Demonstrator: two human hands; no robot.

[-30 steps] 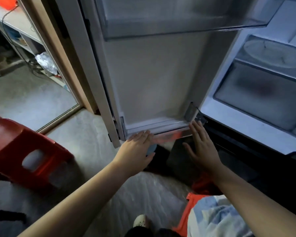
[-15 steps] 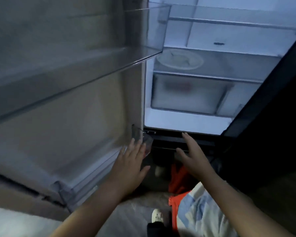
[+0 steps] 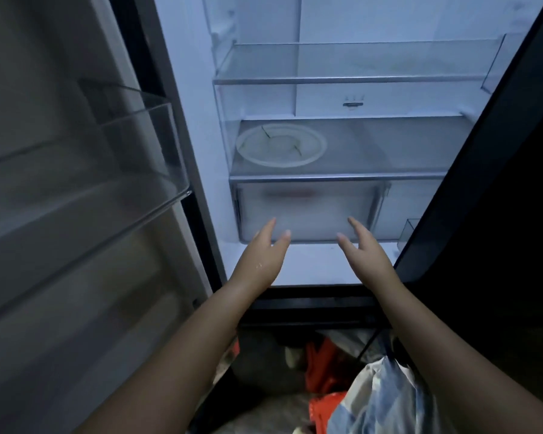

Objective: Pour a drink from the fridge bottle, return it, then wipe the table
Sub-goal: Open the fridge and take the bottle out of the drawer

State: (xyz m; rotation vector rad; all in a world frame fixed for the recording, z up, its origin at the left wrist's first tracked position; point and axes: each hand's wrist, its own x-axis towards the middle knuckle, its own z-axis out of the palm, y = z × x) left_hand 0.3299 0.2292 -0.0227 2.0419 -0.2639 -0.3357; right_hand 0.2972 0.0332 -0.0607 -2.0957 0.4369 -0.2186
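Showing no bottle anywhere in the lit fridge, with left hand and right hand spread wide and empty before the frosted drawer: risk of tugging it crooked, rattling the plate above.

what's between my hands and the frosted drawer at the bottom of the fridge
Nothing visible. The left hand and right hand are open and empty, spread before the frosted clear plastic drawer. No bottle shows on the shelves; the drawer's contents are blurred.
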